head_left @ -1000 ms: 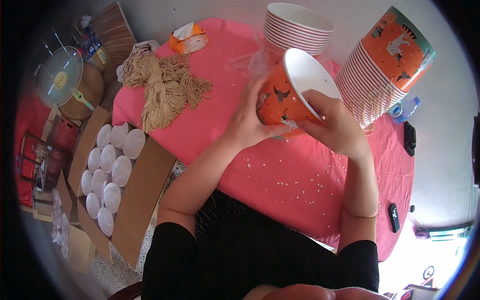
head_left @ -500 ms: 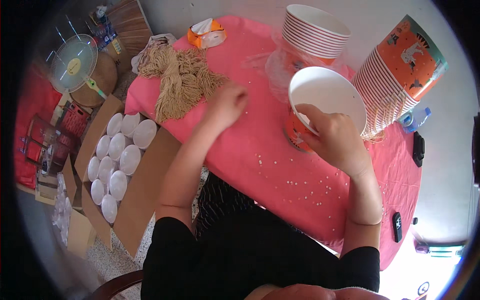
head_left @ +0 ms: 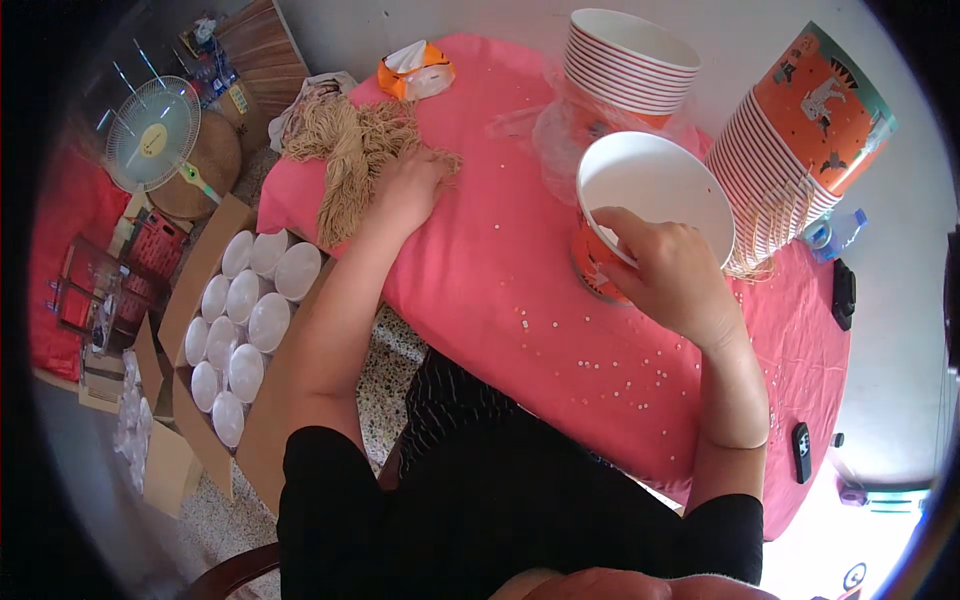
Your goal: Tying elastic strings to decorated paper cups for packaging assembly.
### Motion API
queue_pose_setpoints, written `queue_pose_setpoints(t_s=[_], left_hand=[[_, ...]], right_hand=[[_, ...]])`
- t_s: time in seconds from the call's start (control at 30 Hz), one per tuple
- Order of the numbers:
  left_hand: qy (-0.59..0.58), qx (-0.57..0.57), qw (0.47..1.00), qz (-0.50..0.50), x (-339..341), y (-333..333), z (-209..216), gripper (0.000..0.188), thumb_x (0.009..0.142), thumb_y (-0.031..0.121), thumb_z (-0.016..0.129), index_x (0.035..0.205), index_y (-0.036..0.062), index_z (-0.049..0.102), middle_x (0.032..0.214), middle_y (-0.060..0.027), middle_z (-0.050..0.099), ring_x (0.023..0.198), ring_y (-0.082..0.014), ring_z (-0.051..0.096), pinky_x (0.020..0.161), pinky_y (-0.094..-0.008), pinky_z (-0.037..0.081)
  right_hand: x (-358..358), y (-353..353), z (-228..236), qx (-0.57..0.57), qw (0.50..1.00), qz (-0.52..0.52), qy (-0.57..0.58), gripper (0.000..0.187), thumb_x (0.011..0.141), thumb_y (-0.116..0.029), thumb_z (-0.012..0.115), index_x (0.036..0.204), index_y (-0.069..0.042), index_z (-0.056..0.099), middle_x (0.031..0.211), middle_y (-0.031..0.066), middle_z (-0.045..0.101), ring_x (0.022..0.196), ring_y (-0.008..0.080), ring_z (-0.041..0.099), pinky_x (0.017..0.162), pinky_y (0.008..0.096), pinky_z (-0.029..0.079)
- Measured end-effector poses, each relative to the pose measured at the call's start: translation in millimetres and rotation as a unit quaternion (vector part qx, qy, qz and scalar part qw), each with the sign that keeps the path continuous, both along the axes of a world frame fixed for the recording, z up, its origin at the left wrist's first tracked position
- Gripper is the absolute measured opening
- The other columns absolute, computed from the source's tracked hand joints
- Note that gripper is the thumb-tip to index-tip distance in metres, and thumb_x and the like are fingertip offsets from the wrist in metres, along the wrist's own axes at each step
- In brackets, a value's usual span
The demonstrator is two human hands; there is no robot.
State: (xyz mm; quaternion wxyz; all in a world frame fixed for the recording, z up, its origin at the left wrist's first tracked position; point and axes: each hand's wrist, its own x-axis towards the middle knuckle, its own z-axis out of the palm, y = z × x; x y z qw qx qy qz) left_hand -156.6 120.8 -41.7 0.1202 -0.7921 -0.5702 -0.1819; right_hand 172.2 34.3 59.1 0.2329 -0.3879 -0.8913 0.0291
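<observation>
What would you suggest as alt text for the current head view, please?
A person's right-hand grip holds the rim of a white-lined orange bucket on a pink-covered table, while the left-hand grip is at a bundle of beige strings. Stacked buckets stand nearby; a carton of pale round containers sits at left.

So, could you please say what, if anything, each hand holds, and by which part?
Right hand: the bucket, by its rim. Left hand: at the cords, grip unclear.

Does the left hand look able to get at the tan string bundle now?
Probably yes: the left hand is at the right edge of the tan string bundle, nothing visibly between them, while the right hand holds the orange bucket.
</observation>
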Motion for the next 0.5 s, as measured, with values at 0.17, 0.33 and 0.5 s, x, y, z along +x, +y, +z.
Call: queue_pose_setpoints(t_s=[0.17, 0.33, 0.5], left_hand=[[-0.032, -0.044, 0.998, 0.024, 2.1, 4.1, 4.3, 0.013, 0.075, 0.013, 0.067, 0.087, 0.0086, 0.07, 0.097, -0.0113, 0.066, 0.097, -0.0326, 0.062, 0.08, -0.045, 0.051], [-0.073, -0.064, 0.995, 0.022, 7.5, 0.8, 7.5, 0.011, 0.071, 0.012, 0.068, 0.079, 0.0055, 0.064, 0.091, -0.0122, 0.065, 0.095, -0.0338, 0.061, 0.077, -0.0453, 0.05], [-0.165, 0.102, 0.977, -0.082, 30.8, -27.7, 13.7, 0.01, 0.069, 0.011, 0.068, 0.074, 0.0065, 0.06, 0.086, -0.0095, 0.063, 0.09, -0.0309, 0.06, 0.076, -0.0421, 0.048]], right_hand=[[-1.0, -1.8, 1.9, 0.004, 1.0, 0.004, 0.005, 0.024, 0.085, -0.015, 0.067, 0.107, -0.007, 0.063, 0.069, 0.0153, 0.064, 0.066, 0.0321, 0.066, 0.061, 0.0407, 0.05], [0.9, -1.0, -0.4, -0.003, 1.0, 0.002, -0.003, 0.024, 0.085, -0.015, 0.067, 0.107, -0.007, 0.062, 0.068, 0.0149, 0.064, 0.065, 0.0322, 0.066, 0.06, 0.0414, 0.05], [1.1, -0.1, -0.1, -0.002, 1.0, 0.012, -0.007, 0.029, 0.083, -0.016, 0.067, 0.11, -0.008, 0.06, 0.072, 0.0173, 0.065, 0.07, 0.0351, 0.066, 0.063, 0.0445, 0.051]])
